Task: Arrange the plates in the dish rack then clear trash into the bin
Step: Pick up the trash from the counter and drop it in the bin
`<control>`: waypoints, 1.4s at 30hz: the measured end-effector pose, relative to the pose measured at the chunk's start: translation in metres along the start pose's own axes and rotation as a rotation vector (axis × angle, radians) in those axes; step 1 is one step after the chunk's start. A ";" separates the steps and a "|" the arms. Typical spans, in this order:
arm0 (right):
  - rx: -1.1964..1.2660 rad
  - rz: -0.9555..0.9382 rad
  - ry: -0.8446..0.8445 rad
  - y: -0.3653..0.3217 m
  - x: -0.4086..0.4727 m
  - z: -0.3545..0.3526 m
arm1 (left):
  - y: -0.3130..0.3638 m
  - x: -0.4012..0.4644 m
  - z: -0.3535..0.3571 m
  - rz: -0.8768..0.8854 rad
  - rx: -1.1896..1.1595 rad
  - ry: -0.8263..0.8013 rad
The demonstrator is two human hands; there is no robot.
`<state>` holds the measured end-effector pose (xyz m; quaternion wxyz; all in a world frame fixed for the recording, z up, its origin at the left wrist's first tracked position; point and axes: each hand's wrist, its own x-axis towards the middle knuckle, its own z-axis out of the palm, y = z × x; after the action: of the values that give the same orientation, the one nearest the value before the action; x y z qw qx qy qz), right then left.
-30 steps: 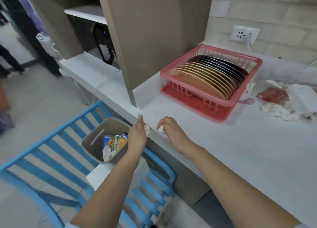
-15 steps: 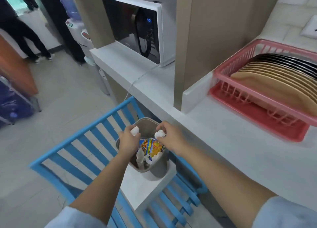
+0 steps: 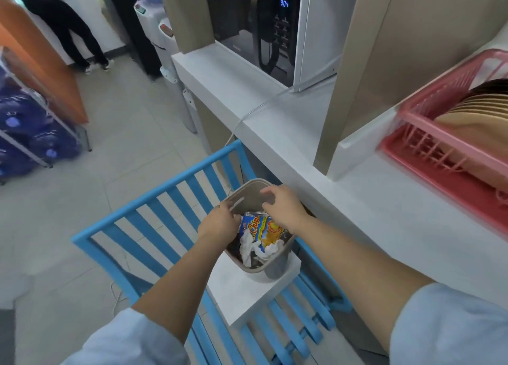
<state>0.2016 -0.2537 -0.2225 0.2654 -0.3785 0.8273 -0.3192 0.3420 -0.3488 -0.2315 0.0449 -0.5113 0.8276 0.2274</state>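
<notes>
A: Biggest first: white counter (image 3: 288,133) running along the right; microwave (image 3: 264,26) tucked in its alcove at the back; blue slatted chair (image 3: 154,213) pulled in close below the counter edge.

B: And on the chair?

A: White block (image 3: 247,290) laid across the slats, likely to lift the bin (image 3: 248,192) within easy reach of the counter (a guess, but a fair one); bin sitting on top of that block.

B: Plates?

A: Standing on edge in the pink dish rack (image 3: 428,117) at the far right, partly cut off by the frame; that half of the job judged done.

B: So on to the trash. Hands?

A: Both held over the bin mouth; left hand (image 3: 220,223) low at the near-left rim, fingers curled downward, hard to say whether anything is pinched in them; right hand (image 3: 283,208) higher over the middle, fingers loosely bent and slightly apart, nothing visible between them.

B: Why there?

A: Probably so scraps fall straight inside rather than onto the chair.

B: Inside the bin?

A: Chip bag (image 3: 262,228) in yellow and blue, lying against crumpled white tissue (image 3: 258,250); smaller scraps underneath too dark to make out.
</notes>
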 end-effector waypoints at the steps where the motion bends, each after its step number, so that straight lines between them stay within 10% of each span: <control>1: -0.007 0.006 -0.002 0.001 -0.004 -0.001 | 0.002 -0.002 0.000 0.009 -0.004 0.006; 12: 0.288 0.003 0.116 0.005 -0.087 -0.081 | 0.078 -0.054 -0.009 0.170 -0.304 0.159; 26: 0.388 0.154 0.472 0.140 -0.266 -0.239 | 0.274 -0.209 0.057 0.758 -0.421 -0.252; 42: 0.208 0.377 0.740 0.265 -0.389 -0.356 | 0.422 -0.321 0.133 0.843 -0.458 -0.265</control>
<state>0.0605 0.3072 -0.1055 0.0412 -0.0518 0.8847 -0.4614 0.1071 0.1297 -0.1124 -0.0596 -0.0955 0.8782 0.4648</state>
